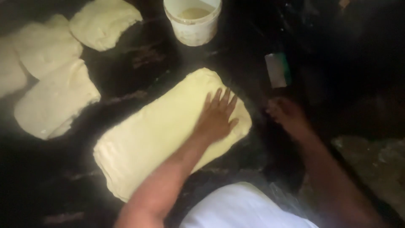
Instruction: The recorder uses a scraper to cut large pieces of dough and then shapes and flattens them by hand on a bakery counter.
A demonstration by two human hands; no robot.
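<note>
On the far left of the dark tabletop [139, 71] lie four folded dough pieces [57, 99], overlapping one another in a loose cluster, apparently set aside out of the working space. At the centre lies one large slab of dough [156, 135], stretched out diagonally. The left hand [217, 116] lies flat on its upper right end, fingers spread wide, holding nothing and seemingly pressing it down. One white bucket [193, 25] stands above the slab, well apart. The right hand [284, 112] rests blurred on the tabletop just beside the slab; I cannot tell its spread. One scraper [277, 69] lies near it, within reach.
</note>
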